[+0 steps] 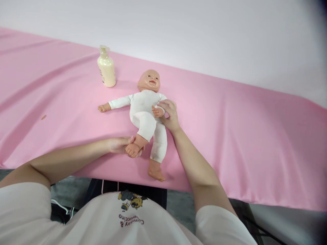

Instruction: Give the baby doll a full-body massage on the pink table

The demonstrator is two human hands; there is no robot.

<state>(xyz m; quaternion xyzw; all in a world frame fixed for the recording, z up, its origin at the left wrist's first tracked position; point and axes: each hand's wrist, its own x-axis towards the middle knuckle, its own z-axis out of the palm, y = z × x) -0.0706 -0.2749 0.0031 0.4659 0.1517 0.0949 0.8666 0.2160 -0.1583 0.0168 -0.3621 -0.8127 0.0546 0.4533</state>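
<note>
A baby doll (143,102) with a white cloth body lies on its back on the pink cloth, head toward the far side. Its bare leg on my left is bent and raised, and my left hand (120,144) is closed round the ankle; part of my fingers is hidden behind the foot. My right hand (171,114) curls over the doll's arm and side on the right, with the thumb beside the doll's small hand. The doll's other leg (158,146) lies straight toward the table's near edge.
A pump bottle (107,69) of pale cream colour stands upright beyond the doll, to the left. A small brownish piece (44,117) lies on the pink tablecloth (230,136) at left. Behind the table rises a white wall (204,37).
</note>
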